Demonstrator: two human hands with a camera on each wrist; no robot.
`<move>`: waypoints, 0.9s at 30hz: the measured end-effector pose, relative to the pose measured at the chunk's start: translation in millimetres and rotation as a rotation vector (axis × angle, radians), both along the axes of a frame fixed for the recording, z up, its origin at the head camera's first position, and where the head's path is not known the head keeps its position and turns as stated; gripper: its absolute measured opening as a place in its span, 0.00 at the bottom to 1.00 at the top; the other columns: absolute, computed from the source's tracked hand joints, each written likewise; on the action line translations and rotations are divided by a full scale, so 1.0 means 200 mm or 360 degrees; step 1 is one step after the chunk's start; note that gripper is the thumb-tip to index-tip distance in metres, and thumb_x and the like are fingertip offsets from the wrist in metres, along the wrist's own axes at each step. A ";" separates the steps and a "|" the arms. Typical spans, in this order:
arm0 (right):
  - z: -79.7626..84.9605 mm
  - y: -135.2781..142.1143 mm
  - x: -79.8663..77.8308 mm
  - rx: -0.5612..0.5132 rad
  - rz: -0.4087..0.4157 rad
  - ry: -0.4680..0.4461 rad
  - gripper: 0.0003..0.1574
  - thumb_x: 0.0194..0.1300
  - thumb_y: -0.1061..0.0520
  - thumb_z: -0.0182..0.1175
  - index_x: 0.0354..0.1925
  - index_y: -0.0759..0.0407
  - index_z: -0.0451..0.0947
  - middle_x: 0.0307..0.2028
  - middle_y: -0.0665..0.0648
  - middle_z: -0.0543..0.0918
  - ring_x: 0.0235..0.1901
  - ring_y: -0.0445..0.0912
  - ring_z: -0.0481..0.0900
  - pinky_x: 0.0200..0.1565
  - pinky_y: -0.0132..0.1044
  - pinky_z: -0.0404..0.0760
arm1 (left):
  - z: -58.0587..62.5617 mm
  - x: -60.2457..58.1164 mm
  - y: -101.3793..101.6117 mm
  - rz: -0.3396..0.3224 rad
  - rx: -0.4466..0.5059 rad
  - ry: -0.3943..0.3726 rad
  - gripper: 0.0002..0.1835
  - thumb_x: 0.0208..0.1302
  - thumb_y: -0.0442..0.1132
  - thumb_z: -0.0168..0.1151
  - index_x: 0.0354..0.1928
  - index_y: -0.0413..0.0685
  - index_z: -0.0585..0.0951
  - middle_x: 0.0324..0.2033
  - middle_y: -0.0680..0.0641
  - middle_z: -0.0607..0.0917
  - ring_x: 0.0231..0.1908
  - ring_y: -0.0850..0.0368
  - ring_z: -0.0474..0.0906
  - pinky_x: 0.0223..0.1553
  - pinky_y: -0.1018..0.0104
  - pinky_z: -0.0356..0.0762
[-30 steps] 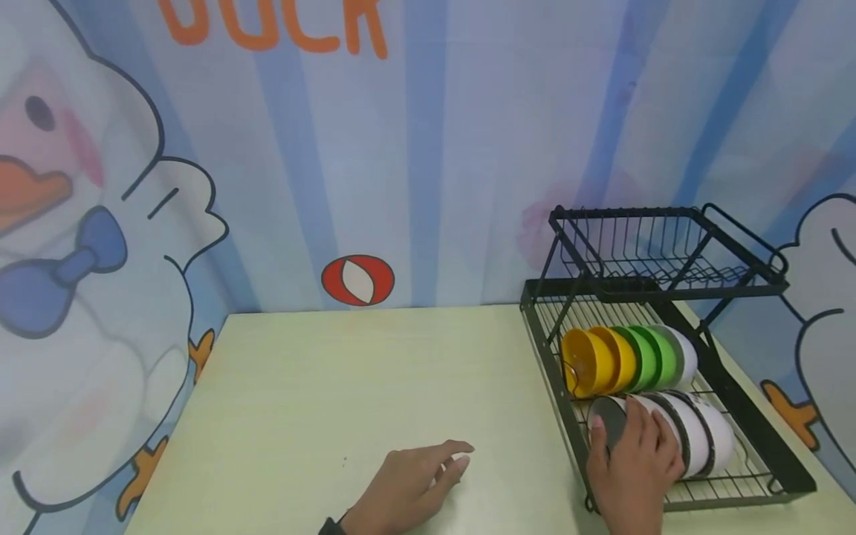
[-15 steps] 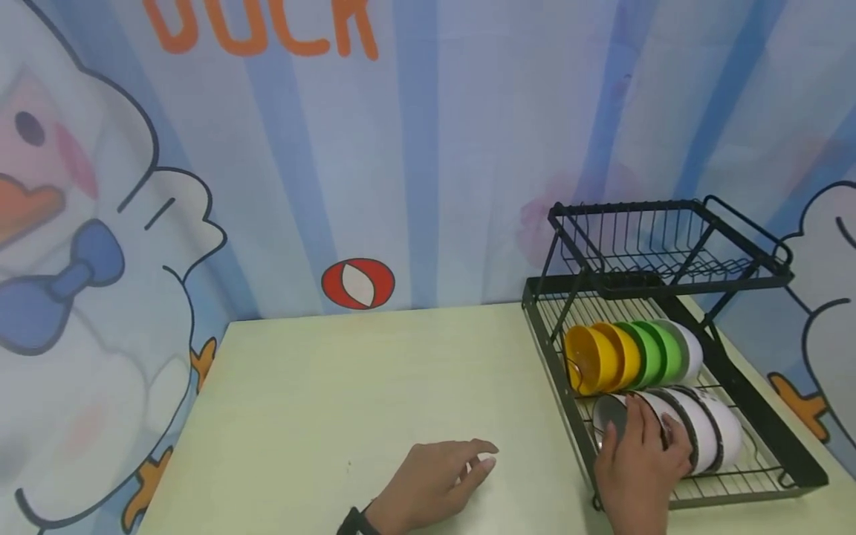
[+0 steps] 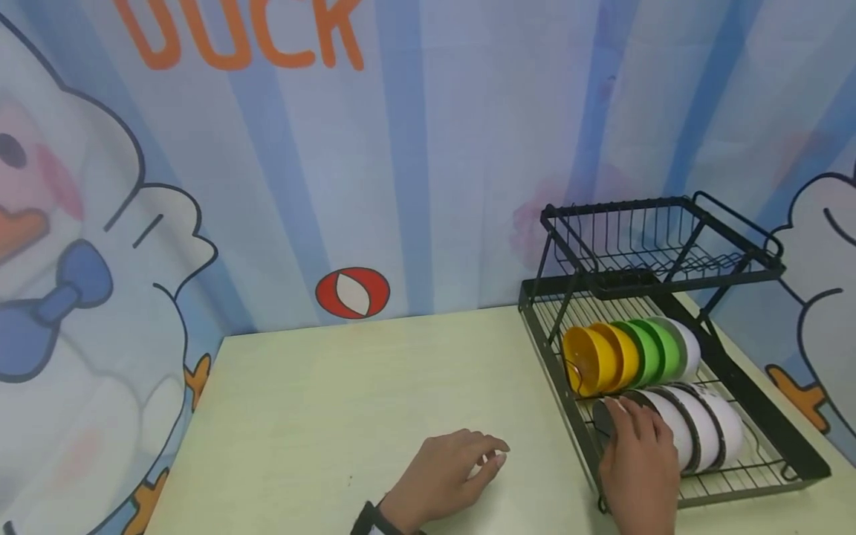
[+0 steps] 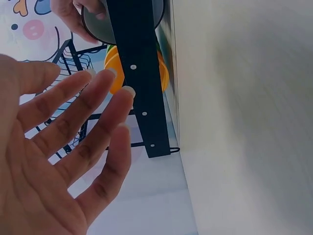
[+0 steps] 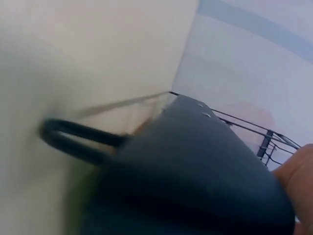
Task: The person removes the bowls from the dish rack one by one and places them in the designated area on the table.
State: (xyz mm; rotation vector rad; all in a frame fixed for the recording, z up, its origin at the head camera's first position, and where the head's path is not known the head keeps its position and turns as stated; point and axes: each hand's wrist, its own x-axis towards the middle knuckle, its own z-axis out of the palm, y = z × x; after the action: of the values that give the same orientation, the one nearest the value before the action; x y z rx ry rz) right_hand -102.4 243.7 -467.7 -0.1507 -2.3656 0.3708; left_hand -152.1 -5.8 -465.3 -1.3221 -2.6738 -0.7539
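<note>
My right hand (image 3: 640, 464) is at the front row of the dish rack (image 3: 785, 438), its fingers gripping the rim of the leftmost white bowl (image 3: 602, 417), which has a grey inside. Part of that bowl is hidden behind the hand. More white bowls (image 3: 718, 427) with dark rims stand on edge just to its right. My left hand (image 3: 451, 475) hovers over the table left of the rack, fingers loosely bent and holding nothing. The left wrist view shows those fingers (image 4: 88, 142) apart from the rack's dark side rail (image 4: 142, 98).
Behind the white bowls, yellow bowls (image 3: 588, 362), green bowls (image 3: 658, 353) and a white one stand on edge in a row. The rack's upper wire shelf (image 3: 662, 253) overhangs the back. A pale table (image 3: 334, 416) extends left, against a printed duck backdrop (image 3: 455, 148).
My right hand's fingers have drawn closer together on the leftmost white bowl's rim. My left hand has shifted right, towards the rack. The head view has tilted slightly.
</note>
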 end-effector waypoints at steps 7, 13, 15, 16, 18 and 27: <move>0.06 0.02 -0.04 0.0027 0.0036 -0.0171 0.33 0.38 0.77 0.56 0.46 0.59 0.80 0.47 0.75 0.75 0.35 0.73 0.70 0.32 0.67 0.70 | 0.01 -0.02 0.01 -0.0026 0.0013 0.0064 0.17 0.74 0.51 0.41 0.48 0.59 0.80 0.33 0.62 0.83 0.32 0.73 0.74 0.27 0.81 0.71; 0.06 0.00 -0.07 0.0103 0.0026 -0.0160 0.35 0.33 0.76 0.59 0.43 0.53 0.82 0.48 0.69 0.77 0.39 0.74 0.66 0.32 0.68 0.66 | 0.03 -0.04 0.04 -0.0056 0.0000 0.0086 0.17 0.74 0.51 0.41 0.49 0.59 0.80 0.35 0.62 0.83 0.33 0.74 0.74 0.27 0.81 0.70; 0.05 0.00 -0.08 0.0090 0.0016 -0.0140 0.36 0.32 0.76 0.59 0.43 0.53 0.82 0.48 0.68 0.77 0.40 0.74 0.65 0.34 0.68 0.65 | 0.03 -0.04 0.04 -0.0054 -0.0009 0.0098 0.16 0.73 0.50 0.42 0.49 0.59 0.80 0.35 0.62 0.83 0.33 0.74 0.74 0.27 0.82 0.70; 0.04 0.00 -0.08 0.0077 0.0013 -0.0124 0.36 0.32 0.76 0.59 0.43 0.53 0.82 0.47 0.68 0.77 0.40 0.74 0.65 0.34 0.68 0.65 | 0.03 -0.04 0.04 -0.0048 -0.0014 0.0100 0.16 0.73 0.50 0.43 0.49 0.59 0.80 0.35 0.62 0.83 0.33 0.74 0.74 0.26 0.82 0.70; 0.03 0.00 -0.07 0.0043 0.0014 -0.0101 0.35 0.32 0.77 0.59 0.43 0.54 0.81 0.47 0.68 0.77 0.41 0.73 0.65 0.35 0.68 0.64 | 0.03 -0.04 0.03 -0.0035 -0.0026 0.0090 0.15 0.73 0.49 0.44 0.49 0.59 0.80 0.34 0.62 0.83 0.32 0.74 0.73 0.26 0.82 0.70; -0.02 -0.02 -0.03 -0.0019 -0.0044 -0.0103 0.39 0.29 0.78 0.66 0.44 0.55 0.79 0.47 0.69 0.76 0.44 0.70 0.64 0.40 0.67 0.63 | -0.01 -0.01 -0.01 -0.0030 -0.0068 -0.0018 0.15 0.73 0.50 0.44 0.49 0.59 0.80 0.35 0.62 0.83 0.33 0.75 0.73 0.28 0.82 0.71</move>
State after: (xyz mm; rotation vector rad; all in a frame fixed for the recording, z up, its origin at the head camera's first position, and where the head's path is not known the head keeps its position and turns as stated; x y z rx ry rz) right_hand -108.6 240.3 -470.9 -0.2035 -2.4225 0.3718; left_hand -153.4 -8.6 -466.6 -1.3585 -2.7047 -0.7125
